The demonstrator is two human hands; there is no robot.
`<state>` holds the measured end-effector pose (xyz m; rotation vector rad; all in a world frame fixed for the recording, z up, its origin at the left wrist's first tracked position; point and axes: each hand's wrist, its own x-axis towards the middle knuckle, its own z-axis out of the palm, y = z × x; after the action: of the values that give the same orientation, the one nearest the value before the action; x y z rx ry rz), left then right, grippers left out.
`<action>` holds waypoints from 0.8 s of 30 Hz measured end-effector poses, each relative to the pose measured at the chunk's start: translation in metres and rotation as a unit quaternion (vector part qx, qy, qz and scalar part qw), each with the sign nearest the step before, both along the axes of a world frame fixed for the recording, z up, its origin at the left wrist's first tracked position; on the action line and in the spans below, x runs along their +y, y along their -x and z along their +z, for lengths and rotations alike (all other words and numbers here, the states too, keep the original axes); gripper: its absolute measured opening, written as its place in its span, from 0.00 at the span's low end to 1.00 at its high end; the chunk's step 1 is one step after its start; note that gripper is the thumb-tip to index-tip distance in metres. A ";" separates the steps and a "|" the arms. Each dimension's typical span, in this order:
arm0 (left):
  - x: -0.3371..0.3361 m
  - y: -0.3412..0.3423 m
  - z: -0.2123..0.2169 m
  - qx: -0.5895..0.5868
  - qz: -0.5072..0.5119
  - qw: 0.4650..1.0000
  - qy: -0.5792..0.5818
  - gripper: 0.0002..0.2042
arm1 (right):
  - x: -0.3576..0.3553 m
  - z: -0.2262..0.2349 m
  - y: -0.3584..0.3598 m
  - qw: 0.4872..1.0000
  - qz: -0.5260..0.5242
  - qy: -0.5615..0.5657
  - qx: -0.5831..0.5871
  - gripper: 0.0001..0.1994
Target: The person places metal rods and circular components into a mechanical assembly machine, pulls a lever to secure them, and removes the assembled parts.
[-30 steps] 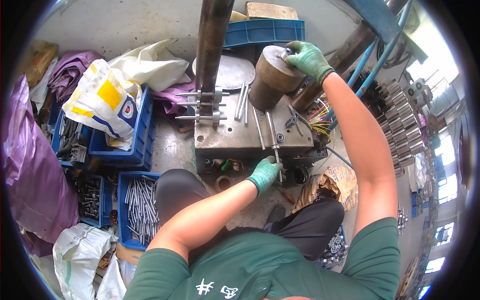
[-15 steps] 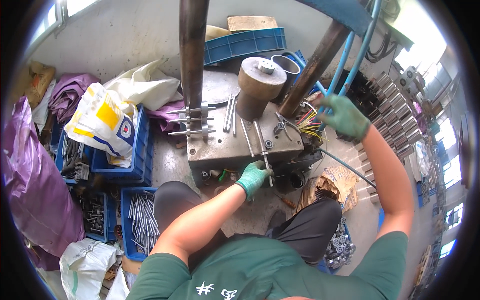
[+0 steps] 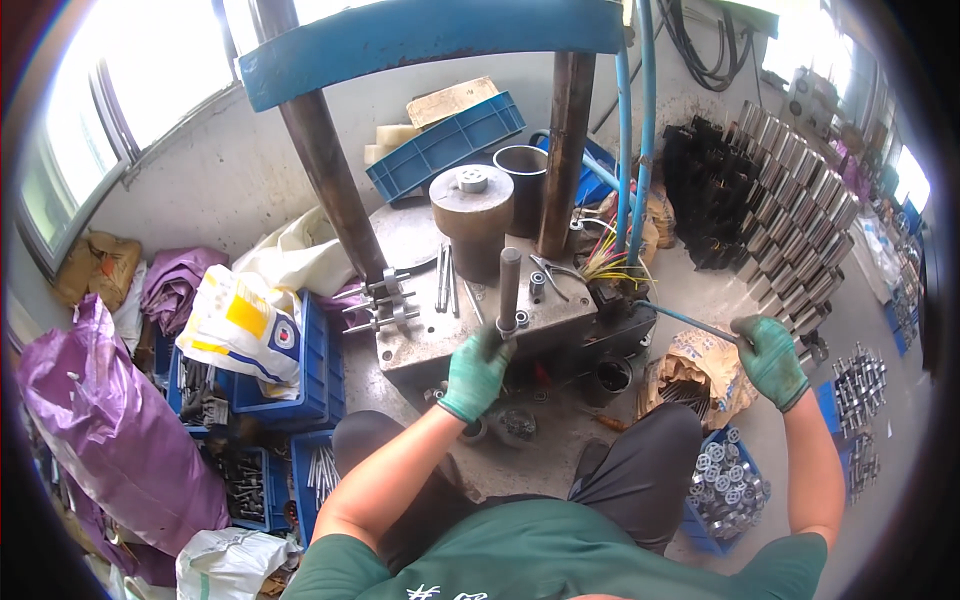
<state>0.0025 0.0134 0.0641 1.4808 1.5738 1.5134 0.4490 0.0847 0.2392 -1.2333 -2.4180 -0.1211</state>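
In a green glove, my left hand is closed around the lower end of a metal shaft at the front edge of the steel press table. The shaft stands up from the hand, its thick end on top. A small bearing lies just beside it. Out to the right, my right hand, also gloved, is closed on the outer end of a long thin lever. Behind the shaft stands a heavy round steel block with a small disc on top.
Thin rods, pliers and shafts with discs lie on the table. Two posts carry a blue crossbeam. Blue crates stand left; a crate of metal wheels and stacked metal cylinders are right.
My right hand has come down from beside the hoses onto the lever's end. The shaft, previously slanting across the table, now points up in my left hand. The view has tilted upward.
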 end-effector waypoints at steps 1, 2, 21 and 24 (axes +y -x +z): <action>0.011 0.006 0.006 0.001 0.017 0.999 -0.051 0.20 | 0.006 -0.008 0.006 0.998 0.005 -0.030 0.049 0.10; 0.017 0.011 0.013 0.017 0.030 0.998 -0.055 0.21 | 0.012 -0.012 0.012 0.993 0.008 -0.060 0.097 0.10; 0.211 0.109 0.178 -0.028 0.119 0.971 -0.207 0.23 | 0.162 0.061 0.085 0.986 -0.103 -0.099 0.083 0.41; 0.214 0.114 0.182 0.004 0.103 0.979 -0.174 0.26 | 0.168 0.058 0.080 0.986 -0.114 -0.100 0.069 0.43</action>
<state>-0.1116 0.2279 0.2457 1.5424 1.5648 1.9869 0.3686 0.2526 0.2973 -1.3719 -2.0857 -0.3274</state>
